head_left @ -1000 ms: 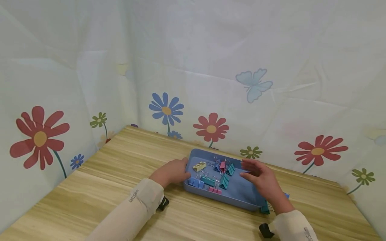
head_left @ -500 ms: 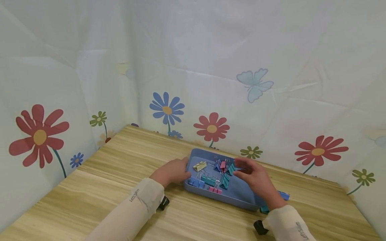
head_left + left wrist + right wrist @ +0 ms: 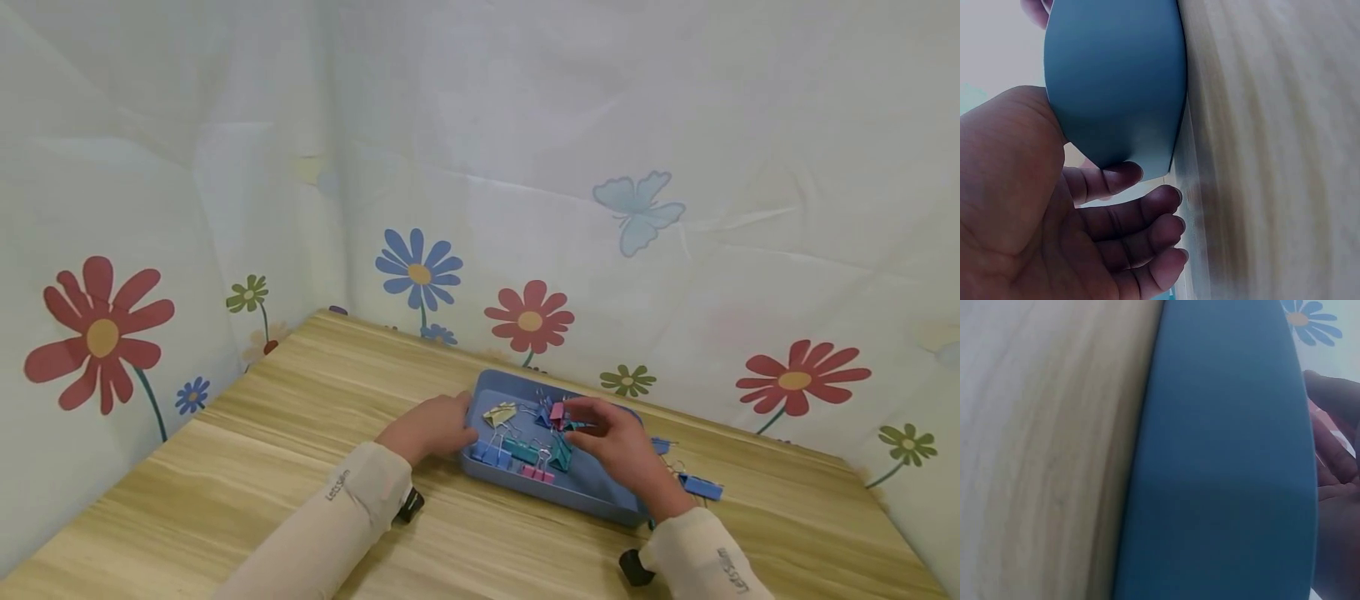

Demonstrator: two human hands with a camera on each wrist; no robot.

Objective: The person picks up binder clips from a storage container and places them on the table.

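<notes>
A blue tray (image 3: 551,496) stands on the table with several binder clips inside: a yellow clip (image 3: 499,414), a blue clip (image 3: 491,455), a pink clip (image 3: 537,474) and teal ones among them. My left hand (image 3: 431,429) grips the tray's left end, thumb over the rim; in the left wrist view its index finger touches the blue wall (image 3: 1116,81). Above the tray's right half, my right hand (image 3: 618,446) has thumb and fingers apart. Its fingertips are right by an upright pink clip (image 3: 557,414) and partly cover a teal clip behind them.
Right of the tray, a blue clip (image 3: 701,487) and another blue clip (image 3: 661,446) lie on the wooden table (image 3: 360,375). A teal clip is mostly hidden by the right wrist. A flower-printed curtain (image 3: 480,167) rises along the table's back and left edges.
My right hand has moved left over the tray, toward the upright pink clip, uncovering the blue clips on the table. The left hand and tray have stayed put.
</notes>
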